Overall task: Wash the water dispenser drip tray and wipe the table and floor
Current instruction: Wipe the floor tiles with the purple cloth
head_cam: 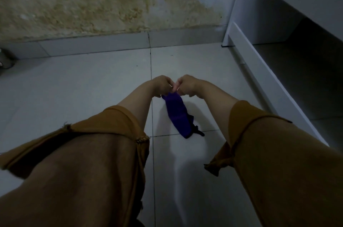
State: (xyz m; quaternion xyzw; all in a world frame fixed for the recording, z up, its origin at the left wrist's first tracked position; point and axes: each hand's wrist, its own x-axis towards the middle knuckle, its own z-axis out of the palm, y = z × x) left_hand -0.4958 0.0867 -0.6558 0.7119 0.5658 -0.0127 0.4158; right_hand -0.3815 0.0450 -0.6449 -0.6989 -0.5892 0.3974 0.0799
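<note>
Head cam shows both hands, left [161,85] and right [185,84], pinching the purple cloth [177,115] above the floor [92,87], so floor wiping looks next, needing it lowered flat.

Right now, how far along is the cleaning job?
Done: nothing this view proves; the drip tray is out of sight. In hand: the left hand and right hand pinch a purple cloth hanging over the tiled floor. Left: probably wiping that floor.
</note>
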